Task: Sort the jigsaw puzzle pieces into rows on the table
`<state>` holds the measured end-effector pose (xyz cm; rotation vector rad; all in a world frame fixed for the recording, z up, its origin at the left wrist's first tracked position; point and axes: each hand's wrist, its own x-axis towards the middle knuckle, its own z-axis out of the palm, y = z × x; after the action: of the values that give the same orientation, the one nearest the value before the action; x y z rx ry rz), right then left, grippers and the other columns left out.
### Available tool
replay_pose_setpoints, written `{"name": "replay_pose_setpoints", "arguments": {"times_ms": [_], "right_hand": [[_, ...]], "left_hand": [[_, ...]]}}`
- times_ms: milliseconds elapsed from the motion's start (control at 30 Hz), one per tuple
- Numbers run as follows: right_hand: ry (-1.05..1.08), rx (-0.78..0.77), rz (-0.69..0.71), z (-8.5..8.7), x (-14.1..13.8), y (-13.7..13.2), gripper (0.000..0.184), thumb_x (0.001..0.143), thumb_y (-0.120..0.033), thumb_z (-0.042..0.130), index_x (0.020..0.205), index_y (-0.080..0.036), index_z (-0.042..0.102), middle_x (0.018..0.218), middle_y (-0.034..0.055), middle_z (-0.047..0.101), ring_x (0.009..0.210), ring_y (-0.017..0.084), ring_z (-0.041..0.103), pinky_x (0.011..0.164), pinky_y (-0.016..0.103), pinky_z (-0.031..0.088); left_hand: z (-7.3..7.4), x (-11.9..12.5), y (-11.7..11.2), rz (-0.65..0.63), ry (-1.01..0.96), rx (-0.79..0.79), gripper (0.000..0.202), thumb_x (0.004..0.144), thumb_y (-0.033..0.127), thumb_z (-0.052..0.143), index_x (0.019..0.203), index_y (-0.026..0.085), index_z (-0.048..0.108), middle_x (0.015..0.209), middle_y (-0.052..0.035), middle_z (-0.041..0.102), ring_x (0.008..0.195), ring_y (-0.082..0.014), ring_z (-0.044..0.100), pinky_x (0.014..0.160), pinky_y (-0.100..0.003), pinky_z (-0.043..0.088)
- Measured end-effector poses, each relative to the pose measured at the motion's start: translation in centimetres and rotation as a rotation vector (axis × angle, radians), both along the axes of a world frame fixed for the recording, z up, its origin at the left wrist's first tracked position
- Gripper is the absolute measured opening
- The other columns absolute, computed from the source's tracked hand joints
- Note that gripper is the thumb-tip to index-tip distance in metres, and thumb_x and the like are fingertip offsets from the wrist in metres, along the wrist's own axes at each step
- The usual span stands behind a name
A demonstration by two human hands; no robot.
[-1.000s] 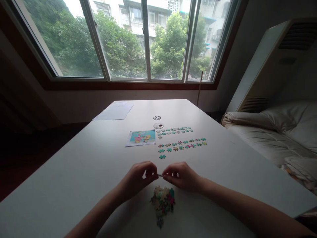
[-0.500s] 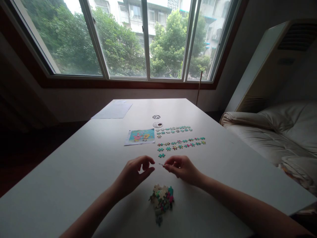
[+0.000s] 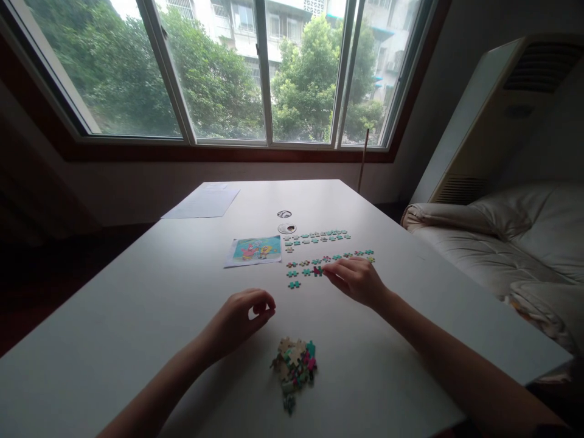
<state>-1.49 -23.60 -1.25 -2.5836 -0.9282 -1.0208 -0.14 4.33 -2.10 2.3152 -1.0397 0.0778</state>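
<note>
My right hand (image 3: 356, 278) reaches forward over the white table (image 3: 159, 292) and pinches a small puzzle piece (image 3: 318, 271) at the nearer row of laid-out pieces (image 3: 301, 267). My left hand (image 3: 239, 316) rests on the table with its fingers curled loosely and nothing visible in them. A heap of mixed puzzle pieces (image 3: 294, 365) lies just in front of me, between the two arms. A farther row of teal pieces (image 3: 317, 235) runs behind the nearer one. One single teal piece (image 3: 294, 285) lies apart below the rows.
A colourful cartoon reference picture (image 3: 254, 249) lies left of the rows. A round lid (image 3: 286, 228) and a cable hole (image 3: 283, 214) sit behind. A sheet of paper (image 3: 203, 202) lies at the far left corner. A bed with a quilt (image 3: 502, 243) stands to the right.
My hands were together, both pinching one small piece. They parted; the right hand carried the piece forward to the nearer row, and the left hand stayed back, curled.
</note>
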Motion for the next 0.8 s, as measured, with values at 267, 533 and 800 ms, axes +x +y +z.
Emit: {"name": "replay_pose_setpoints", "arguments": {"times_ms": [267,533,800], "right_hand": [[0.001,-0.005,-0.020,0.2,-0.1,0.0,0.018,0.087,-0.025,0.046,0.086,-0.018,0.062,0.076,0.0024,0.066,0.060,0.010,0.055,0.059,0.022,0.035],[0.278,-0.074,-0.059,-1.9,1.2,0.8,0.019,0.087,-0.027,0.044,0.085,-0.021,0.063,0.079,0.0017,0.064,0.068,0.010,0.058,0.061,0.019,0.036],[0.399,-0.118,-0.139,-2.4,1.6,1.2,0.015,0.084,-0.025,0.047,0.087,-0.023,0.062,0.089,0.0004,0.063,0.070,0.012,0.059,0.061,0.020,0.039]], "left_hand": [[-0.5,0.2,0.2,-0.021,0.029,0.028,0.011,0.078,0.018,0.048,0.076,0.017,0.058,0.063,0.0020,0.053,0.057,-0.0084,0.047,0.054,-0.018,0.037],[-0.5,0.1,0.0,-0.037,0.026,0.036,0.011,0.078,0.017,0.047,0.075,0.017,0.058,0.061,0.0024,0.052,0.055,-0.0080,0.046,0.052,-0.017,0.036],[-0.2,0.1,0.1,-0.047,0.074,0.068,0.014,0.080,0.019,0.045,0.077,0.017,0.058,0.064,0.0013,0.054,0.057,-0.0086,0.048,0.054,-0.018,0.037]]}}
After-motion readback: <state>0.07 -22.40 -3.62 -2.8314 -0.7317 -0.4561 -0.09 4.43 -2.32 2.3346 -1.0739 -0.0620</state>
